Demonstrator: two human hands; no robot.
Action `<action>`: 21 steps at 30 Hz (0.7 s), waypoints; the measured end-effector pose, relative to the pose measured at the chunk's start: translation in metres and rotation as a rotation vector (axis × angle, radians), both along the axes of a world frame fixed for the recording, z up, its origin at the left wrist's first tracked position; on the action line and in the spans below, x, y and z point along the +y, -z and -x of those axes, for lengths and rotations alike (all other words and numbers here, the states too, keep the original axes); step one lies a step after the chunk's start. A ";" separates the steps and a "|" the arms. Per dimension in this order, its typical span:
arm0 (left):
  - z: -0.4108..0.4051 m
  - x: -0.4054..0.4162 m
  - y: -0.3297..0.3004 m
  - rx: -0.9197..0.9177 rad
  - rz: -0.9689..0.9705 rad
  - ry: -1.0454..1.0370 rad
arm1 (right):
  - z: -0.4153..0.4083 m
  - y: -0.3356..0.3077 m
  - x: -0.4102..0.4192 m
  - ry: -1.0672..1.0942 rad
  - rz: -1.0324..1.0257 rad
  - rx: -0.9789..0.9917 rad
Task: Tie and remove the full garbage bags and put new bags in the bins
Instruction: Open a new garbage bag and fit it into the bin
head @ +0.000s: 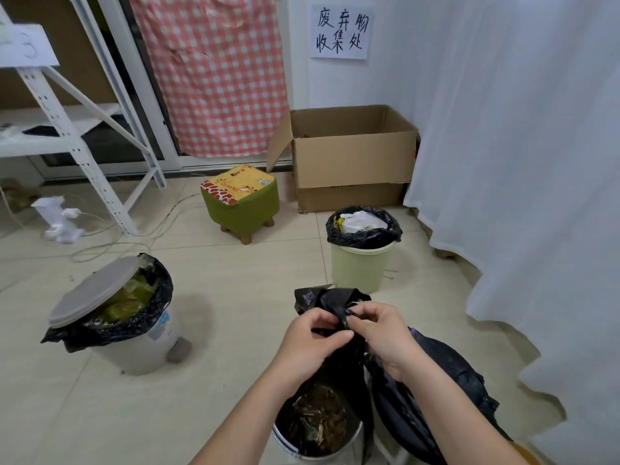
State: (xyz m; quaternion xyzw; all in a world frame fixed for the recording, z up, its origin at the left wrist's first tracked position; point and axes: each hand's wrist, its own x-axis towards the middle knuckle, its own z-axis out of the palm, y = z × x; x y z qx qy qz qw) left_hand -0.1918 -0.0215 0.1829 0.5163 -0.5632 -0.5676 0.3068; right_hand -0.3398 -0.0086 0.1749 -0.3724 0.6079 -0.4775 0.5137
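While the gathered top of the black garbage bag (335,303) is being held up above the near bin (317,441), several failures are being risked. Because the mouth below the hands is standing open on the near side, with brown litter exposed inside, refuse is likely to be spilled if the bag is lifted before a knot is closed. Because the film looks thin and is being pulled taut between two pinch points, a tear is likely to be started if the ends are drawn apart too hard. A loosely formed knot is also likely to be undone by the load.

The left hand (310,340) is being kept narrowly closed, its thumb and curled fingers pinching a twisted fold of the bag. The right hand (379,333) is likewise being kept curled, its fingertips (352,312) pinching the neighbouring fold just beside the left thumb. Whether a knot is already being formed between them cannot be told.

Two further full bins are being left untouched: the pedal bin (134,337) at left, lid raised, and the green bin (360,266) beyond, both well apart from the hands.
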 end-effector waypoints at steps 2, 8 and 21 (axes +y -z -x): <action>0.002 -0.002 0.003 0.025 -0.051 -0.052 | 0.004 -0.001 -0.001 0.013 0.023 -0.002; -0.004 -0.002 0.005 0.123 -0.176 -0.006 | 0.013 0.003 -0.001 0.013 0.013 -0.052; -0.047 -0.020 0.037 0.096 -0.267 -0.393 | 0.039 0.028 -0.002 0.106 -0.061 0.073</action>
